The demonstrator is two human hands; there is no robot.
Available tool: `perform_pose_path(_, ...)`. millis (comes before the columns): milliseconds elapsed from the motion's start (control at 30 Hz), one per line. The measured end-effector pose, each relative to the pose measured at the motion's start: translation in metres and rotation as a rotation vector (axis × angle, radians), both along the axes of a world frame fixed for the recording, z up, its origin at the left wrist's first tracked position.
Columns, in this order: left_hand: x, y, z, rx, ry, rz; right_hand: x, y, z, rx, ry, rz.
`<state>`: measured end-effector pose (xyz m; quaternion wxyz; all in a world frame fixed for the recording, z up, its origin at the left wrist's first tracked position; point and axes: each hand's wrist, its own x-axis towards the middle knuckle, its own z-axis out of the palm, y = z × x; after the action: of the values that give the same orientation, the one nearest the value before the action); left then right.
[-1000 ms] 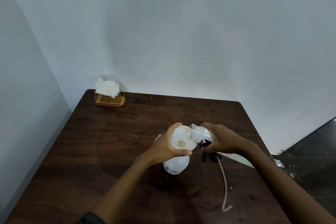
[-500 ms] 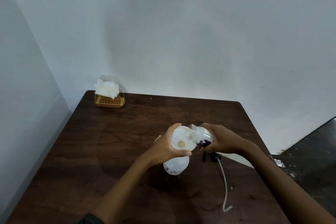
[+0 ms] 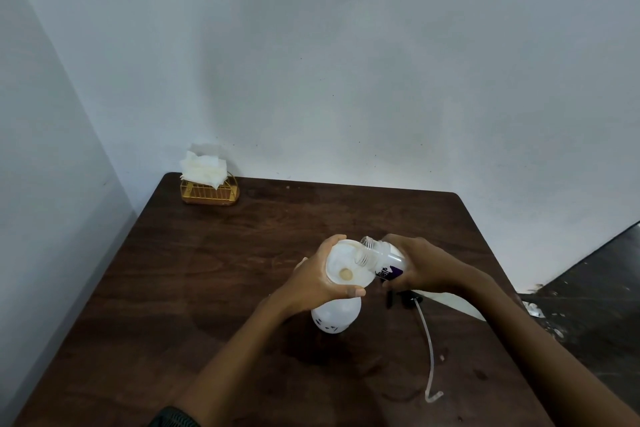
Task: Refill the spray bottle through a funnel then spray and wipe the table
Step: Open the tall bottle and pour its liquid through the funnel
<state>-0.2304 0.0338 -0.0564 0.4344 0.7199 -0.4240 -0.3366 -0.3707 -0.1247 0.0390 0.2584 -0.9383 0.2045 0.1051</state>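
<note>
The left hand (image 3: 313,282) curls its fingers and thumb round the rim of a white funnel (image 3: 341,260), which sits in the neck of the white spray bottle (image 3: 334,317) standing upright near the middle of the dark wooden desk (image 3: 207,270). The right hand (image 3: 426,265) grips 1 small clear bottle (image 3: 388,258) with a purple label, tipped on its side so that its open mouth reaches over the funnel's far right rim (whether liquid is running out cannot be told). Just right of the spray bottle, partly under the right hand, the black spray head (image 3: 405,298) lies on the desk, its pale dip tube (image 3: 428,347) trailing toward the near edge. At the far left corner stands a gold wire holder (image 3: 209,189) with white napkins (image 3: 202,166).
</note>
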Motion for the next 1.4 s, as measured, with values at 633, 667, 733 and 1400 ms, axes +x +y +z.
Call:
perform_pose_path(633, -0.0008, 0.0005, 0.0013, 0.009, 0.008, -0.001, -0.0003, -0.0023, -0.0019, 0.000, -0.004, 0.009)
perform_pose_path(667, -0.0008, 0.0004, 0.0014, 0.006, 0.009, 0.000, -0.0006, -0.0025, -0.0023, -0.001, -0.007, 0.007)
perform_pose_path(733, -0.0008, 0.0004, 0.0017, 0.001, 0.010, 0.002, -0.0006, -0.0027, -0.0029, 0.004, -0.015, 0.004)
perform_pose_path(1400, -0.0021, 0.0014, 0.0028, 0.003, 0.027, -0.005, 0.0000, -0.0018, -0.0018, 0.001, -0.003, 0.006)
